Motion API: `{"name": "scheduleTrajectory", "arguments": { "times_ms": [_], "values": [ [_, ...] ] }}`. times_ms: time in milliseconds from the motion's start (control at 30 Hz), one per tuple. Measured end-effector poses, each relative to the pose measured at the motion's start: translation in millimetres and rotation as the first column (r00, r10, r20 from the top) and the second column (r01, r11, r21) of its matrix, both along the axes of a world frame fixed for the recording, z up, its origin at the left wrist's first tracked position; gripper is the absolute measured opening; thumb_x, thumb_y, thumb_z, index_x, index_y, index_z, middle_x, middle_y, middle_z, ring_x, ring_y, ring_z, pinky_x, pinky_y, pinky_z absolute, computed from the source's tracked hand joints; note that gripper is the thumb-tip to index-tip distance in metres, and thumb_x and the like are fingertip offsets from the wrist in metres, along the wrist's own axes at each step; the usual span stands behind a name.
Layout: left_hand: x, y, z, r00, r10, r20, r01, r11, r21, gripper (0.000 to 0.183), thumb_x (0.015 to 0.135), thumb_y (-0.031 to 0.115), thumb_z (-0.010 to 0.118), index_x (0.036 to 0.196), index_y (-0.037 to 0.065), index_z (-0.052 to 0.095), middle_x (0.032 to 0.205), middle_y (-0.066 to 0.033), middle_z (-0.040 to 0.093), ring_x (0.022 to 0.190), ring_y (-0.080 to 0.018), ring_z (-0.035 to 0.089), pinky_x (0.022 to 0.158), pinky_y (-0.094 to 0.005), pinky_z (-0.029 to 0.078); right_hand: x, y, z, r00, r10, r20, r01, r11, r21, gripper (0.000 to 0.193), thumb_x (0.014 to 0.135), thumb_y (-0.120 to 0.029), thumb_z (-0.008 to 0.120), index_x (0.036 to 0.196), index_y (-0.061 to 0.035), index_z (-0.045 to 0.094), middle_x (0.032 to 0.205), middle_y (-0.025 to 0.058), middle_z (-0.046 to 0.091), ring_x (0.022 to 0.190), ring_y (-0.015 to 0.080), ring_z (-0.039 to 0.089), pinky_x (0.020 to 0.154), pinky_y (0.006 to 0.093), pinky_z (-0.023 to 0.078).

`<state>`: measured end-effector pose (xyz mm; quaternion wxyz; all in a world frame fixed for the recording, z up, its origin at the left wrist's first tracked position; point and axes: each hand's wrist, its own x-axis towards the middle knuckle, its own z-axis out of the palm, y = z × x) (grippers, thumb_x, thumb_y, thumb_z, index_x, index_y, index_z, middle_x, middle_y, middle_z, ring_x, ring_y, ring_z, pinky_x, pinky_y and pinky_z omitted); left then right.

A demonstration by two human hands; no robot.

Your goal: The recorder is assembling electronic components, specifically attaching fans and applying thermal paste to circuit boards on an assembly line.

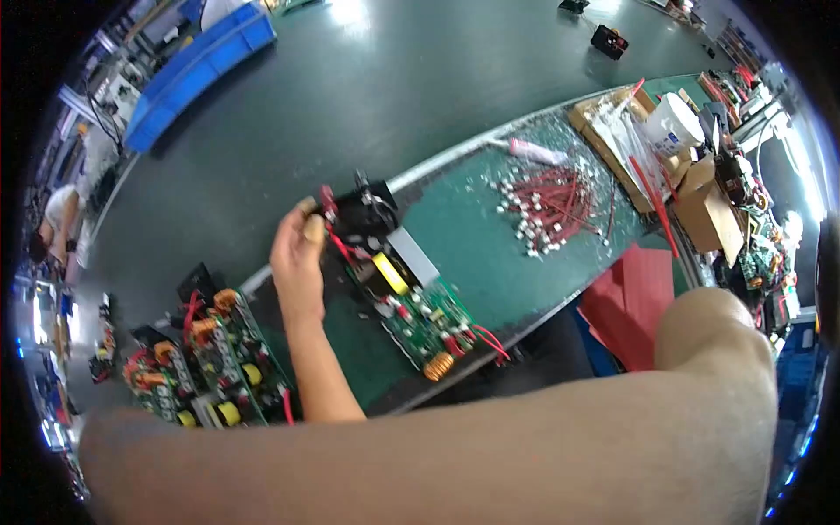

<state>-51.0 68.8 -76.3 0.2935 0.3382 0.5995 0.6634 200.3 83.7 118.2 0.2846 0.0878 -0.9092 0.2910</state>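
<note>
My left hand [299, 245] reaches over the bench with its thumb and fingers closed at the black end part [363, 214] of a circuit board assembly [420, 319]. Red leads come out beside the fingertips. The assembly lies slanted on the green mat and carries a grey metal heat sink [412, 255], a yellow-wrapped transformer [390, 274] and a copper coil [438, 366]. At its near end, red wires [492, 341] stick out. My right forearm [455, 451] crosses the whole lower view, close and blurred; its hand is out of sight.
Similar circuit boards [229, 354] stand at the left. Farther right lies a heap of dark red wires [560, 206] with white connectors, beside a pink-white tube [537, 152]. Beyond are a cardboard tray [604, 149], a white tub [674, 122] and red sheets [632, 302]. A blue bin [201, 74] is far left.
</note>
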Motion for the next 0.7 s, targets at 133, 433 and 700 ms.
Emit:
{"name": "scheduleTrajectory", "arguments": {
  "times_ms": [133, 433, 700],
  "values": [
    [5.3, -10.0, 6.5, 0.999, -0.019, 0.028, 0.020, 1.000, -0.020, 0.036, 0.098, 0.013, 0.063, 0.130, -0.004, 0.058, 0.125, -0.0084, 0.064, 0.113, -0.0148, 0.059, 0.102, -0.0301, 0.043, -8.5, 6.7, 0.3, 1.000, -0.003, 0.012, 0.003, 1.000, 0.007, 0.037, 0.068, -0.009, 0.072, 0.104, -0.0007, 0.067, 0.088, 0.0088, 0.061, 0.080, 0.0266, 0.065, 0.069, 0.0355, 0.055],
    [-7.9, -27.4, 25.4, 0.855, -0.110, -0.507, 0.112, 0.993, -0.025, 0.030, 0.081, 0.001, 0.073, 0.109, 0.012, 0.072, 0.143, -0.0118, 0.047, 0.131, -0.0306, 0.049, 0.107, -0.0408, 0.041, -14.9, 72.3, -66.2, 0.853, -0.368, 0.371, 0.478, 0.836, -0.270, 0.031, 0.089, -0.004, 0.068, 0.120, -0.0038, 0.066, 0.103, 0.0107, 0.070, 0.090, 0.0220, 0.069, 0.077, 0.0326, 0.055],
    [4.8, -29.7, 38.6, 0.608, -0.219, -0.763, 0.063, 0.972, -0.228, 0.030, 0.075, 0.004, 0.077, 0.103, 0.013, 0.077, 0.150, -0.0155, 0.041, 0.139, -0.0362, 0.041, 0.111, -0.0433, 0.037, -73.7, 131.3, -131.7, 0.850, -0.423, 0.315, 0.502, 0.831, -0.239, 0.054, 0.085, -0.010, 0.074, 0.137, -0.0076, 0.056, 0.110, 0.0136, 0.069, 0.086, 0.0191, 0.067, 0.079, 0.0331, 0.054]
  ]
}}
